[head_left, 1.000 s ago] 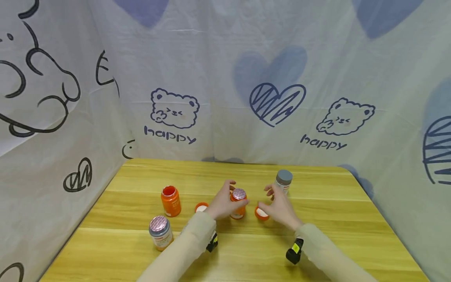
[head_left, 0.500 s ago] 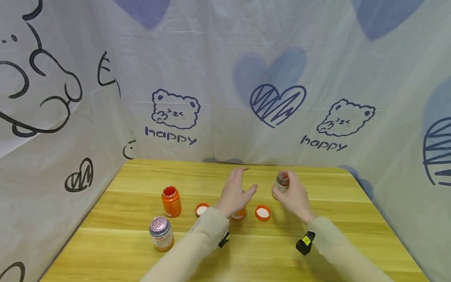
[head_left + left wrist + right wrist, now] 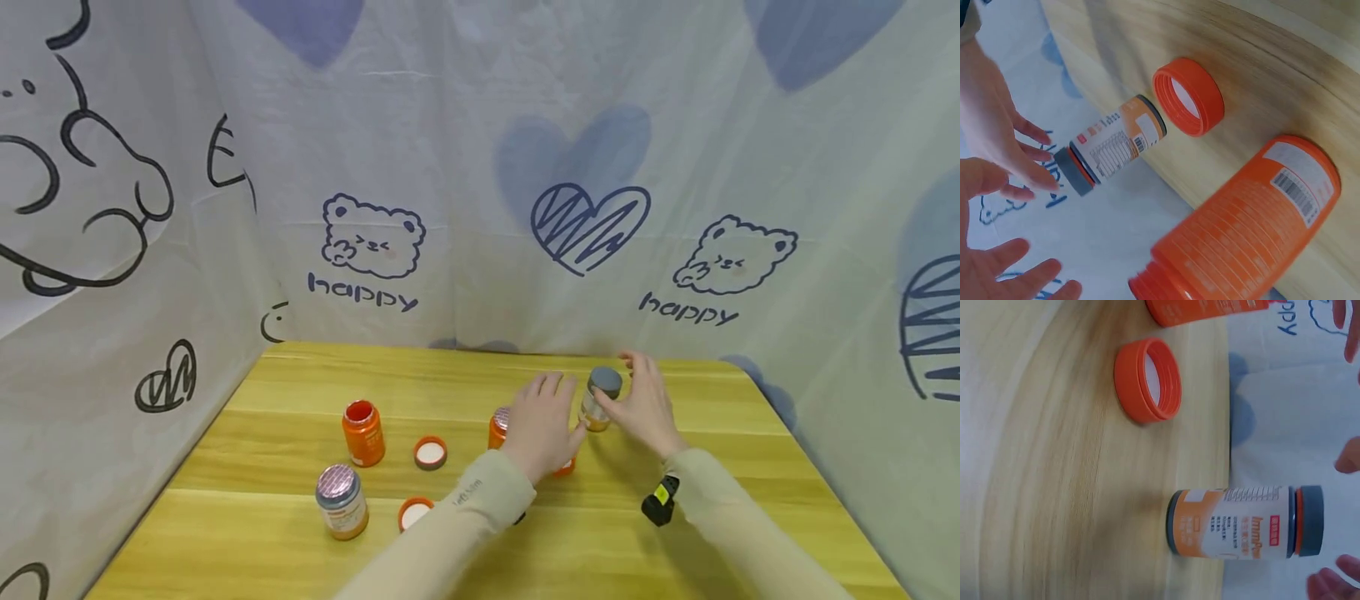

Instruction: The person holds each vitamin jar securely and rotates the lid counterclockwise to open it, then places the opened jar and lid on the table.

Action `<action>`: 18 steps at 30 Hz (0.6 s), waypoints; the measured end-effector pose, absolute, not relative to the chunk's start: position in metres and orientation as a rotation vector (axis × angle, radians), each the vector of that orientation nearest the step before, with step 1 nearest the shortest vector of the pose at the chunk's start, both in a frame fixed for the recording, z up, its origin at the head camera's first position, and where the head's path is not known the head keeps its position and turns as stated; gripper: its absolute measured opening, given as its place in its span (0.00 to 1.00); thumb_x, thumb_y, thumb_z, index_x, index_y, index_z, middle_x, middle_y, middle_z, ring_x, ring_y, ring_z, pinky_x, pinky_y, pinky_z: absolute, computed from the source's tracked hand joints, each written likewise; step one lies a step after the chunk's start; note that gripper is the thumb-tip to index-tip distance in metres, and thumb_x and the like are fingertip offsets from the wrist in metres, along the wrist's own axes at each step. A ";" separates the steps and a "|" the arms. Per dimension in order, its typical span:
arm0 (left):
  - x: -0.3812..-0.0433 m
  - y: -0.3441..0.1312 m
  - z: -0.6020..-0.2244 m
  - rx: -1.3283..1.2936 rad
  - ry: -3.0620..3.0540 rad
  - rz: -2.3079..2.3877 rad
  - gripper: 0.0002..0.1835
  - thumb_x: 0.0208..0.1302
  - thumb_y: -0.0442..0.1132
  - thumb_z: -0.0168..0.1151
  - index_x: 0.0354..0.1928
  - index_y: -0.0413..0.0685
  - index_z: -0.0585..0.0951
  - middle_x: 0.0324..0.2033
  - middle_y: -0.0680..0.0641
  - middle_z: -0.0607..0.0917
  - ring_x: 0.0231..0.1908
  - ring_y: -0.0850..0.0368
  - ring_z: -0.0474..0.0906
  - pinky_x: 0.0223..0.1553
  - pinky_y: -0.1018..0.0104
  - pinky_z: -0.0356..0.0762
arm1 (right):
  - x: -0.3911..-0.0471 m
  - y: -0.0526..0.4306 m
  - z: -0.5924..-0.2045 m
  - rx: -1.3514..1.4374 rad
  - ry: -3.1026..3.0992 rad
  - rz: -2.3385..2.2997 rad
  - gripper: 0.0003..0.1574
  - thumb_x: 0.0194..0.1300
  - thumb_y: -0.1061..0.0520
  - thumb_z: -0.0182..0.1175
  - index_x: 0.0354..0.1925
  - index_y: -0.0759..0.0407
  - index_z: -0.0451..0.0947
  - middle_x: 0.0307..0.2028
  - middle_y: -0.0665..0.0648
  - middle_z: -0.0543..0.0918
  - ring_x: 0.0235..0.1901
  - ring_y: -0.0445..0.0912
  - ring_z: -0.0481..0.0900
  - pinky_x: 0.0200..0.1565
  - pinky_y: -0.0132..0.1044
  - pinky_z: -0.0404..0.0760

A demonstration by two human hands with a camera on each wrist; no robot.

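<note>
A white and orange bottle with a grey lid (image 3: 595, 408) stands upright at the back right of the table. My right hand (image 3: 647, 408) is at its right side, thumb and fingers spread beside the lid. In the right wrist view the fingertips (image 3: 1329, 584) look apart from the grey lid (image 3: 1311, 520). To the bottle's left, my left hand (image 3: 543, 429) hovers with extended fingers, holding nothing. Behind it, partly hidden, stands an orange bottle with a foil seal (image 3: 498, 427). An upturned orange cap (image 3: 1194, 97) lies between the two bottles, mostly covered in the head view.
On the left are an uncapped orange bottle (image 3: 363, 435) and a foil-sealed bottle with a grey neck (image 3: 342, 504). Two upturned caps, one farther back (image 3: 430, 452) and one nearer (image 3: 415, 512), lie left of my left forearm. A patterned cloth (image 3: 480, 300) hangs behind the table.
My left hand has moved right, away from the foil-sealed orange bottle. The right hand reached the grey-lidded bottle, covered its lid, and now sits farther right with fingers spread wider.
</note>
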State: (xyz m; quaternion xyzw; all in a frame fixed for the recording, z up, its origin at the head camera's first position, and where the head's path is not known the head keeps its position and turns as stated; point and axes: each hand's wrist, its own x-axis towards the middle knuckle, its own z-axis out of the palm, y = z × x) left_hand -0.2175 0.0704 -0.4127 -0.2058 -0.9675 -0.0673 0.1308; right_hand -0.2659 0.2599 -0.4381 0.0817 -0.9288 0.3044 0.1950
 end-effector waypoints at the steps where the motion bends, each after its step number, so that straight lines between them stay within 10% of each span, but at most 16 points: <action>1: -0.217 0.074 -0.413 -0.595 -2.831 -0.144 0.33 0.70 0.62 0.56 0.71 0.56 0.68 0.68 0.49 0.74 0.69 0.51 0.70 0.70 0.57 0.68 | -0.267 0.261 -0.438 0.215 -2.634 0.859 0.45 0.60 0.50 0.70 0.66 0.66 0.62 0.60 0.72 0.71 0.59 0.65 0.71 0.54 0.61 0.75; 18: -0.207 0.094 -0.431 -0.606 -2.928 0.235 0.35 0.67 0.67 0.56 0.72 0.65 0.67 0.68 0.54 0.74 0.69 0.53 0.69 0.72 0.57 0.65 | -0.289 0.259 -0.449 0.106 -2.847 0.945 0.51 0.58 0.43 0.72 0.68 0.68 0.60 0.58 0.74 0.77 0.56 0.66 0.77 0.56 0.59 0.77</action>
